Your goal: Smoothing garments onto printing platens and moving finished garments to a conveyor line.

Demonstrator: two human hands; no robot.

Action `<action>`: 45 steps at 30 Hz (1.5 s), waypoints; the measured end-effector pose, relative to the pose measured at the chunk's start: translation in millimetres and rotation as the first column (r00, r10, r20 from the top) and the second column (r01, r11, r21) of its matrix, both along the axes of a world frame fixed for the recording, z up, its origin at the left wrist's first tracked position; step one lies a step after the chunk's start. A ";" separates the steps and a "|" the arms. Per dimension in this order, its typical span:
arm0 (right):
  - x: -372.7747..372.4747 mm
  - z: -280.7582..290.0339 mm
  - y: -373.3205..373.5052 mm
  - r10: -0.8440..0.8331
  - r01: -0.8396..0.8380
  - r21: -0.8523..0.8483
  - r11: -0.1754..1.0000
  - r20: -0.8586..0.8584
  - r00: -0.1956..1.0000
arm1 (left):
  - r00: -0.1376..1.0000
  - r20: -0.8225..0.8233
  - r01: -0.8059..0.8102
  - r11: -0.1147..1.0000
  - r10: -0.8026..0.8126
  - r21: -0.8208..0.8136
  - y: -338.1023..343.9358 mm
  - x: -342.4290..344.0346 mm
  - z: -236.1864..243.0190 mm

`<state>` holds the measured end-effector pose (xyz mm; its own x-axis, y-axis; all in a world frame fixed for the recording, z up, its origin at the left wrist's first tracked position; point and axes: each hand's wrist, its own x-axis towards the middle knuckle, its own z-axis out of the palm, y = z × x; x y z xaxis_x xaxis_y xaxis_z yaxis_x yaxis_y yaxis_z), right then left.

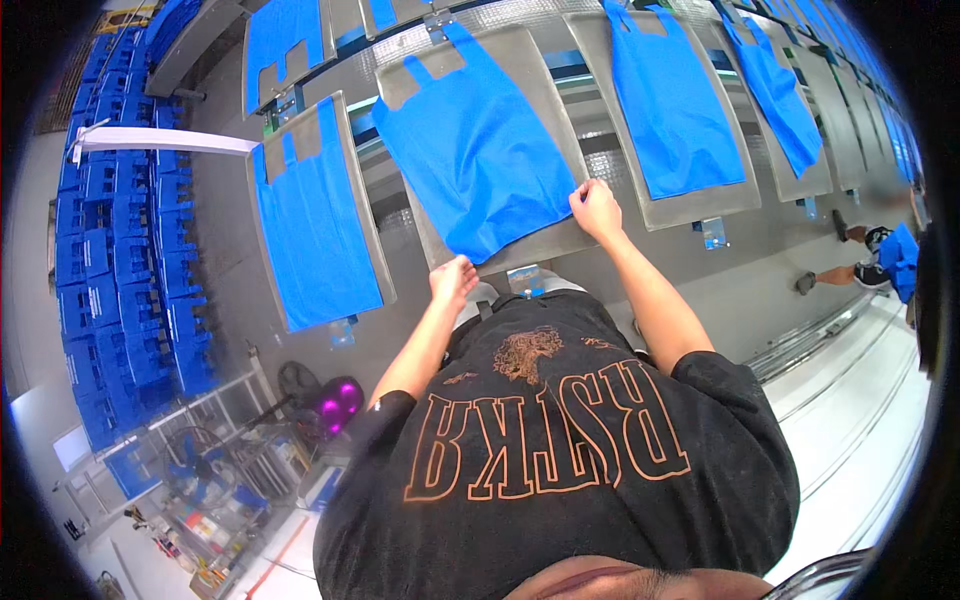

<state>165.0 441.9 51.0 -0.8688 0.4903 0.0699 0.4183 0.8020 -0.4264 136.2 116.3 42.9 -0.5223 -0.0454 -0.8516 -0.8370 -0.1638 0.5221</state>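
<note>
Spread over a grey flat platen in front of me is a blue fabric bag with cut-out handles at its far end. My left hand pinches the near left corner of this bag. The near right corner is held in the closed fingers of my right hand. Between the two hands the near edge runs slantwise, and the cloth has loose wrinkles. The handles lie toward the far edge of the platen, near a metal bracket.
Neighbouring platens carry another blue bag on the left and a wrinkled blue bag on the right. A white bar juts in at the left, beside stacks of blue bags. Another person is at the far right.
</note>
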 end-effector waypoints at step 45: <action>-58.2 151.5 41.7 -0.220 -0.327 -0.889 0.320 -0.406 0.887 | 0.571 -0.778 0.324 0.943 -0.263 -0.081 -26.3 -132.8 104.7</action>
<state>106.8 483.5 202.5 -0.9083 0.4127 -0.0684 -0.0302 -0.2279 -0.9732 3.4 90.0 147.6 -0.9554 0.2696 -0.1205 -0.1367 -0.0422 0.9897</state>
